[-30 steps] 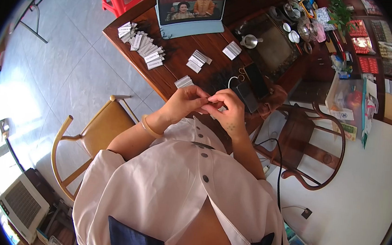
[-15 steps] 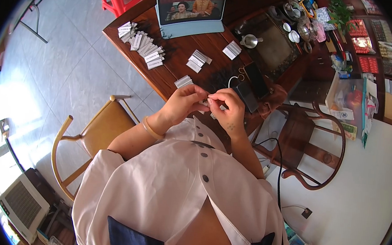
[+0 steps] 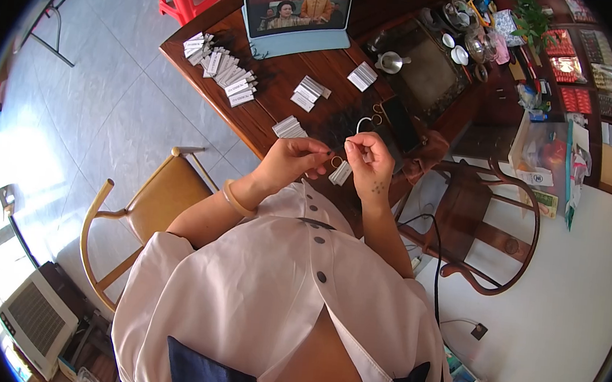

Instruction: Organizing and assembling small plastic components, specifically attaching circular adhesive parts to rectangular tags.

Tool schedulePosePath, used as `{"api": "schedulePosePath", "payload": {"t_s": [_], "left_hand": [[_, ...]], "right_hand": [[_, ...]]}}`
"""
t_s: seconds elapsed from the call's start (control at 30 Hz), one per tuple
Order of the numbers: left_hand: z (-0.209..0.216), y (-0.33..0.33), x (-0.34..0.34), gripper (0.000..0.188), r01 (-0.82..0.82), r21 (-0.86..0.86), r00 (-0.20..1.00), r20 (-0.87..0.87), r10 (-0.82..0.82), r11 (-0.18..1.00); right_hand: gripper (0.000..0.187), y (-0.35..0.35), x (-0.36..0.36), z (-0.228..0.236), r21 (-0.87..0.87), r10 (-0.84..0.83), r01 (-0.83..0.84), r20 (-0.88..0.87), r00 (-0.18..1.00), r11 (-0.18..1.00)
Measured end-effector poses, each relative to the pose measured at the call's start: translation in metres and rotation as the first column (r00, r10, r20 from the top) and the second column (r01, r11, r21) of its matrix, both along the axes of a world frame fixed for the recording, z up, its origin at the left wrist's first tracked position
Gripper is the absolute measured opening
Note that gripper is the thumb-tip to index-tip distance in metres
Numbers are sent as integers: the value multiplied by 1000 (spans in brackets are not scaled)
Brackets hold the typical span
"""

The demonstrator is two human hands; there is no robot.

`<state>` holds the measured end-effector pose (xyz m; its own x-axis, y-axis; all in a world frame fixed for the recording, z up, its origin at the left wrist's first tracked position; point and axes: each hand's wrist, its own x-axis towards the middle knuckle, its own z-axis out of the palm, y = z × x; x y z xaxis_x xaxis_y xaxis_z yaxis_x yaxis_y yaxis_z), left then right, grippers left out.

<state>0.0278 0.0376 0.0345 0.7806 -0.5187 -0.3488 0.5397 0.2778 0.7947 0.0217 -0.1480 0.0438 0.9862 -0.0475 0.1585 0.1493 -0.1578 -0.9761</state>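
Note:
My left hand (image 3: 292,164) is held up over the table's near edge, thumb and forefinger pinching a tiny dark piece (image 3: 330,154). A short gap to the right, my right hand (image 3: 371,166) is also closed in a pinch; whatever its fingertips hold is too small to name. Below and between the hands lie a few white printed strips (image 3: 340,173), with a small gold-coloured ring shape (image 3: 336,162) beside them. Just beyond my left hand sits a fanned stack of white strips (image 3: 290,128). Further off are two more small stacks (image 3: 309,94) (image 3: 362,76).
A long heap of white strips (image 3: 221,74) lies along the table's left side. A tablet (image 3: 297,5) in a light blue case stands at the back. Right of my hands are a dark phone (image 3: 400,125) and gold scissor-like handles (image 3: 377,113). A metal cup (image 3: 391,62) stands beside a tea tray (image 3: 426,63).
My hands, which were together, have drawn apart, the right one moving slightly right. The white strips between them now show, and so does the dark piece in my left fingertips.

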Motion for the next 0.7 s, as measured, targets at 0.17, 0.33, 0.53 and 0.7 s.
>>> {"api": "schedulePosePath", "payload": {"t_s": [0.17,0.33,0.53,0.7], "left_hand": [[2,-3,1,20,27,85,993,112,-37,996],[-4,-3,3,22,105,29,992,63,-106,994],[-2,0,4,20,52,6,998,-20,-52,999],[-4,4,6,21,152,58,988,10,-152,987]], "right_hand": [[7,1,-2,2,61,20,-17,-45,999,998],[7,-1,-3,2,134,4,-2,-16,1000,991],[12,-3,-5,-4,171,53,-41,-66,996,984],[27,-1,-4,-2,196,280,-244,-187,941,950]]}}
